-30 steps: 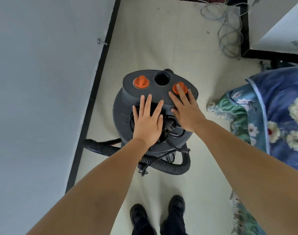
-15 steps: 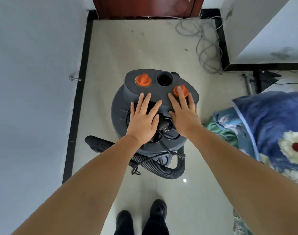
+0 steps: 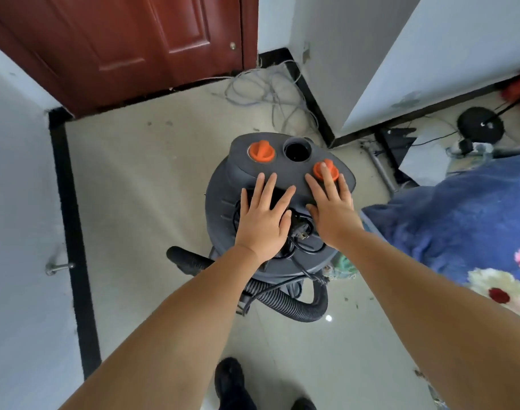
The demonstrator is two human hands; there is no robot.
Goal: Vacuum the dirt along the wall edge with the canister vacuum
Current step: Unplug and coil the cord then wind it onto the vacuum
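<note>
Over the last second the canister vacuum [image 3: 270, 208] had travelled up the floor [image 3: 140, 184] from beside the left wall's black skirting [image 3: 72, 232] toward the red door [image 3: 128, 45] at the far edge; hands kept their places on the lid. Judged: repositioning only, no suction begun, since the hose [image 3: 282, 300] lay coiled at the base. Left hand [image 3: 263, 220] flat, fingers straight and spread, pressing the lid. Right hand [image 3: 331, 208] likewise flat, its fingertips [image 3: 326, 173] touching the right orange knob [image 3: 325, 170]. Neither hand gripped anything.
</note>
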